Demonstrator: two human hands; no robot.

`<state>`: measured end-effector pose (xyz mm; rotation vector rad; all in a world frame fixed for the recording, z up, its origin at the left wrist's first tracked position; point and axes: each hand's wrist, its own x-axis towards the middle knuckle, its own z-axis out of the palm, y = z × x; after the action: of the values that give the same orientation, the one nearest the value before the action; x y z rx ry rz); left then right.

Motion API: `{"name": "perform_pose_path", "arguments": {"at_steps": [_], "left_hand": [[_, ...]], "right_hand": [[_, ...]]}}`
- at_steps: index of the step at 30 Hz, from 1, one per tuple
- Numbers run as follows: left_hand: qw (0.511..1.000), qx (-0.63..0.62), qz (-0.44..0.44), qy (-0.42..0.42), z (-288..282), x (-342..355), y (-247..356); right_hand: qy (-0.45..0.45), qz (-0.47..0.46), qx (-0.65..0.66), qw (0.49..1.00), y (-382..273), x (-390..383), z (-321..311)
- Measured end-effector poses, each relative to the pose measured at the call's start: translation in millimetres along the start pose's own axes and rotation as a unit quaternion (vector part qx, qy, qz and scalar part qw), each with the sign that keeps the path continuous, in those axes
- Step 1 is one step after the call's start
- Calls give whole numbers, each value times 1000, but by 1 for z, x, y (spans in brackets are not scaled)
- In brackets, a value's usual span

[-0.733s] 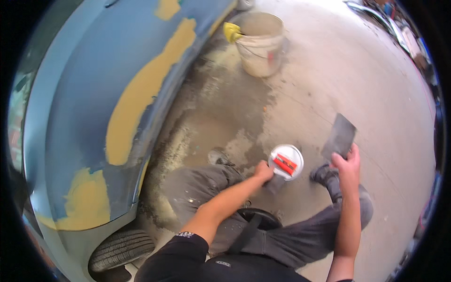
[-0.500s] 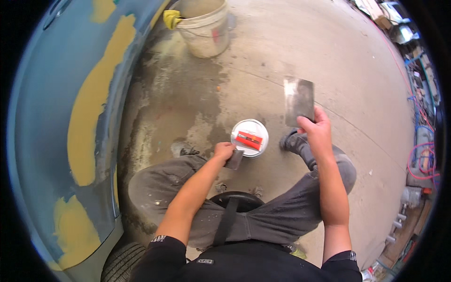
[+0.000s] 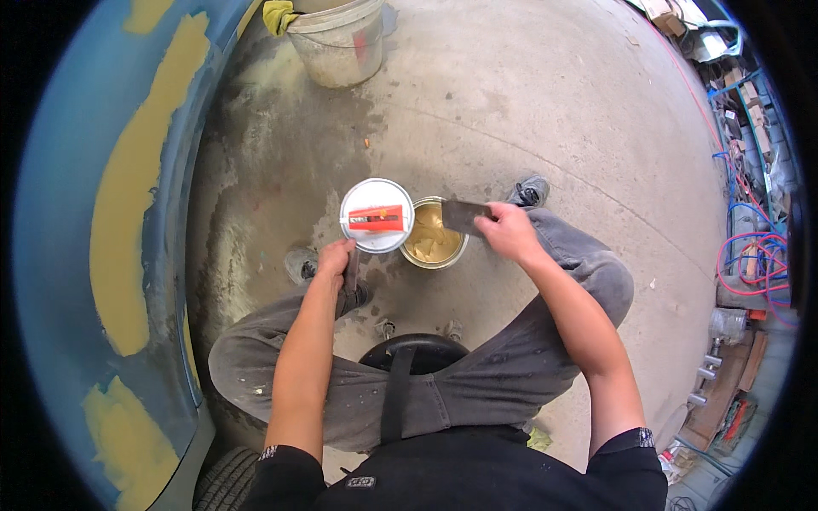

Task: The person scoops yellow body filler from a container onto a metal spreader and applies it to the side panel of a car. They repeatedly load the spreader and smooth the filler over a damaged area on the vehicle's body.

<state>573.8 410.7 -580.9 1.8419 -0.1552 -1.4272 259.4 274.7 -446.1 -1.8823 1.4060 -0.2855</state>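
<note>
My left hand [image 3: 336,255] is closed at the near edge of a round white lid [image 3: 394,242], which is raised off its can. A small dark spreader [image 3: 351,272] is also gripped in that hand, seen nearly edge-on. On top of the lid lies a red tube [image 3: 375,218]. Just right of the lid stands an uncovered can of yellow-tan body filler [image 3: 432,243], its surface uneven. My right hand [image 3: 509,230] is closed on a flat rectangular metal spreader [image 3: 463,216], whose blade reaches over the can's right rim. Whether the blade touches the filler I cannot tell.
A blue-grey car panel [image 3: 64,213] with yellow filler patches [image 3: 123,247] runs along the left, above a tire [image 3: 228,481]. A dirty bucket [image 3: 341,47] with a yellow cloth [image 3: 279,17] stands ahead. Hoses [image 3: 754,264] and tools line the right. I sit on a black stool [image 3: 413,351].
My left hand has lifted the lid, with the tube on it, off the can and moved it left, uncovering the filler. My right hand has brought its spreader down and left to the can.
</note>
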Motion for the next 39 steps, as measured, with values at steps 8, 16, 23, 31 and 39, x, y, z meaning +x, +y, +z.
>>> {"name": "perform_pose_path", "arguments": {"at_steps": [8,16,23,31,39], "left_hand": [[999,-36,-1,39,-6,3,4],[995,-92,-13,19,-8,7,-1],[997,-53,-3,49,-8,0,8],[997,-70,-21,23,-2,-10,20],[998,-58,-10,12,-2,-11,21]], "right_hand": [[51,192,-241,950,40,20,1],[13,-54,-115,992,-1,17,40],[-93,-7,-219,971,7,43,100],[-162,24,-290,943,24,59,124],[-152,173,-202,952,24,59,141]]}}
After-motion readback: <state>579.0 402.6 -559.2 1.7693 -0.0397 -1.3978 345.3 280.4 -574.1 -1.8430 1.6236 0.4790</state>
